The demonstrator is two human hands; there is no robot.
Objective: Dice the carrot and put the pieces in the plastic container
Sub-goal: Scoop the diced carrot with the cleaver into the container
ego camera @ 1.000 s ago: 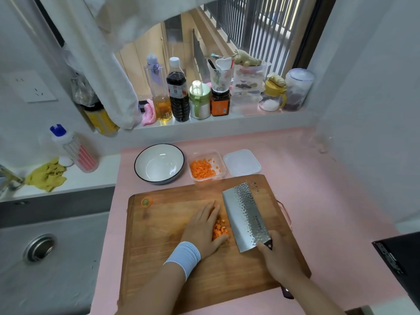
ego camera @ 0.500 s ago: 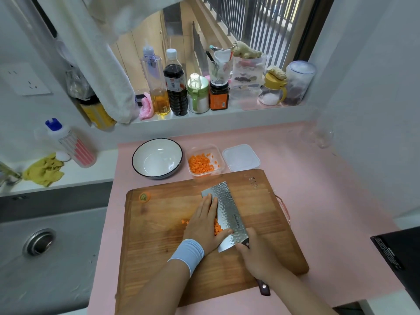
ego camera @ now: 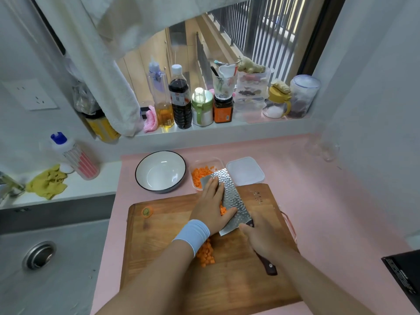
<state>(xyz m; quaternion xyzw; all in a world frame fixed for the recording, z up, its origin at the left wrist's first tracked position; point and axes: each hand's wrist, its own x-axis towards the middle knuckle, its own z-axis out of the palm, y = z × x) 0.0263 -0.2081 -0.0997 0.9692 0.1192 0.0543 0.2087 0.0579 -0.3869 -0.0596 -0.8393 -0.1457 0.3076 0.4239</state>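
Two hands are seen over the cutting board (ego camera: 227, 283). The cleaver (ego camera: 230, 198) is gripped by the right hand (ego camera: 261, 237); carrot dice (ego camera: 223, 210) are pressed onto its blade by the flat left hand (ego camera: 211, 208). A second dice heap (ego camera: 205, 254) is noted on the board. Behind it: one part-filled plastic container (ego camera: 206, 160), one lid (ego camera: 245, 170), one bowl (ego camera: 161, 171). Blade and board stamps are unreadable.

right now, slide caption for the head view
Left hand presses diced carrot against the cleaver gripped by the right hand, near the plastic container.
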